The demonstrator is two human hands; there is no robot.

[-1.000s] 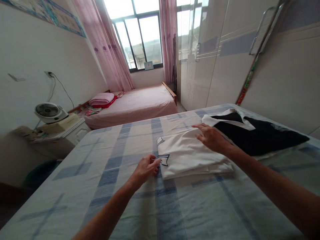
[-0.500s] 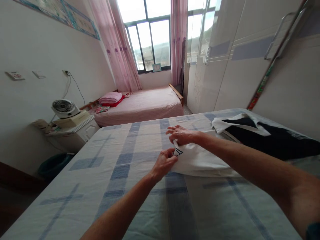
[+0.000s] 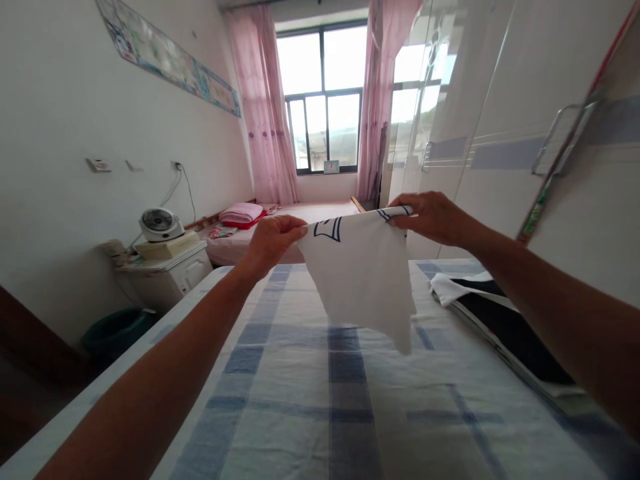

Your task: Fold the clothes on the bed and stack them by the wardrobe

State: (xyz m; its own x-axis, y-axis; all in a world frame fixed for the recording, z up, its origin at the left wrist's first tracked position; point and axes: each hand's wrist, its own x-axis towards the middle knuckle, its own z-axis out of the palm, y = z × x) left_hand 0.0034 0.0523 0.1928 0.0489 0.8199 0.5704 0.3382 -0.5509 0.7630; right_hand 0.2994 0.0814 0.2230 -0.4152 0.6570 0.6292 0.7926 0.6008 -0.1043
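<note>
A white shirt [image 3: 363,277] with dark blue line markings along its top edge hangs between my two hands, raised over the bed. My left hand [image 3: 276,239] pinches its upper left corner. At the upper right, my right hand [image 3: 427,217] grips the cloth between thumb and fingers. The lower edge of the shirt hangs loose and uneven, and it seems to be off the sheet. To the right, partly behind my right forearm, lies a folded stack of clothes [image 3: 520,333], black on top with a white collar.
A blue-and-white patterned sheet [image 3: 290,413] covers the bed in front of me. Beyond it stands a second bed with a folded pink blanket [image 3: 243,213]. A fan [image 3: 161,224] sits on the cabinet [image 3: 167,273] at left, above a dark green bin [image 3: 117,333]. White wardrobes [image 3: 480,133] line the right side.
Both hands have lifted the white shirt off the bed and spread it between them. My right hand has moved right, my left hand left and up. The view has tilted upward.
</note>
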